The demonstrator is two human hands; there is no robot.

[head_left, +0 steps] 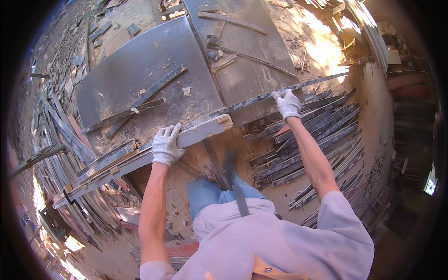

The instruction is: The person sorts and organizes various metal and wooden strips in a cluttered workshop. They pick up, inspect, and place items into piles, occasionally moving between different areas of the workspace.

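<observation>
Strip [322, 80] apparently being steadied along tabletop [154, 56] edge: right hand [287, 103] curled gripping it, left hand [166, 145] part-spread against pale beam [200, 132]; next calls for even two-handed guidance.

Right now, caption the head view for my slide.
Gloved left hand and right hand at a long narrow strip along the near edge of a scrap-littered worktable.

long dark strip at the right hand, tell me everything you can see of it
The long dark strip is narrow and grey-black with paler scuffs, probably wood. It lies along the near edge of the dark, smooth tabletop, its right end jutting past it. The gloved right hand touches it, fingers bent over it. Its left end is hard to make out.
</observation>
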